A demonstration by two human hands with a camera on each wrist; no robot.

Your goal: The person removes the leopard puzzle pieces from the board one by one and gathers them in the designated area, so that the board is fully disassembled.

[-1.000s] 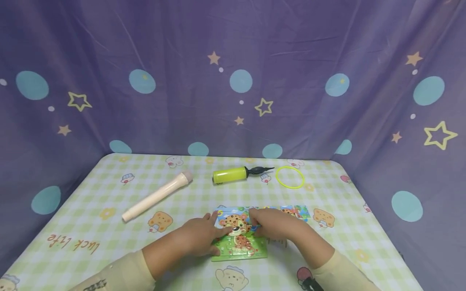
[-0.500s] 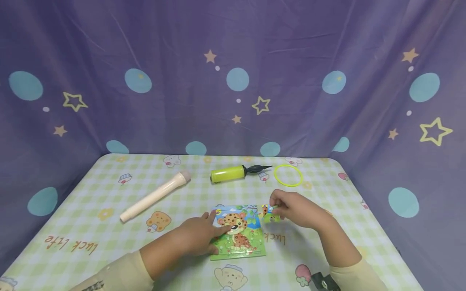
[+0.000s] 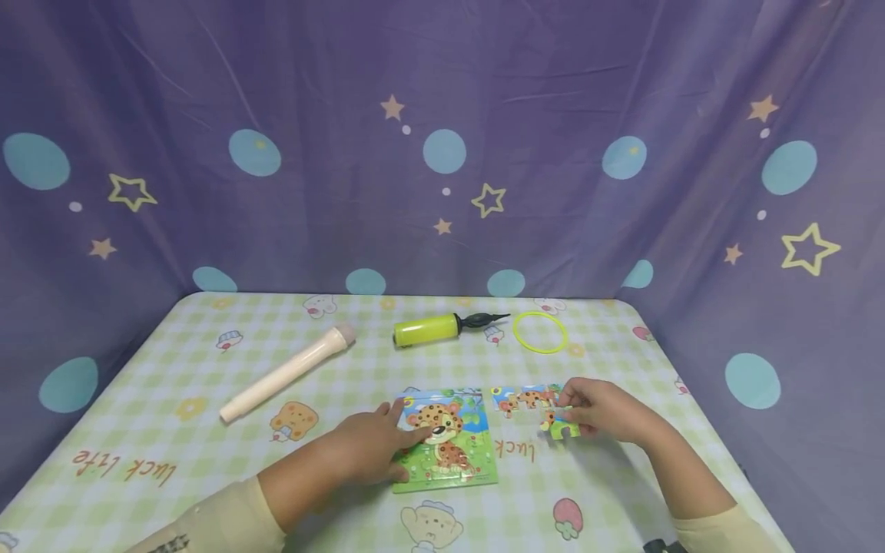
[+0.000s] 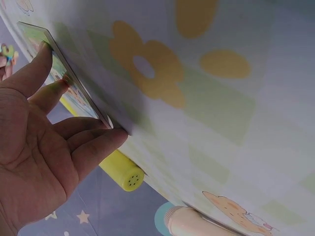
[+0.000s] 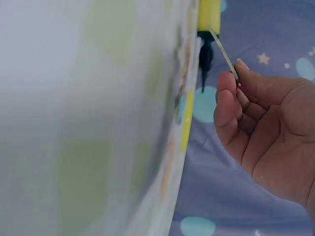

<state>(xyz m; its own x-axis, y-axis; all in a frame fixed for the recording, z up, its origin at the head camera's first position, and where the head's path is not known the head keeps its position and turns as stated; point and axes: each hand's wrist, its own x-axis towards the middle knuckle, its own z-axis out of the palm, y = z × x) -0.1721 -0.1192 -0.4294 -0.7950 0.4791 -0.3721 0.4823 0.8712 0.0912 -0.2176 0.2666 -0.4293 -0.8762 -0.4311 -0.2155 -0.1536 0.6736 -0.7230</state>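
Observation:
A square jigsaw puzzle [image 3: 452, 470] with a spotted leopard cub lies flat on the checked cloth in the head view. My left hand [image 3: 366, 448] rests on its left side with fingers spread. In the left wrist view two digits press on the face of the puzzle [image 4: 81, 93], and other fingertips touch its edge and the cloth. To the right, my right hand [image 3: 603, 411] pinches a puzzle piece [image 3: 564, 427] between thumb and fingers. The right wrist view shows that piece [image 5: 224, 53] edge-on, thin and flat. Loose puzzle pieces [image 3: 513, 399] lie together beside the board, partly behind the right hand.
Towards the back lie a yellow-green hand pump [image 3: 427, 330] with a black nozzle and a thin yellow ring [image 3: 540, 332]. A cream stick with a rounded, microphone-like head [image 3: 286, 372] lies at left. A purple curtain [image 3: 442, 77] hangs behind the table.
My right hand has moved from the puzzle's right side out to the right, with a piece pinched in it. The cub picture and loose pieces are uncovered. My left hand stays on the puzzle.

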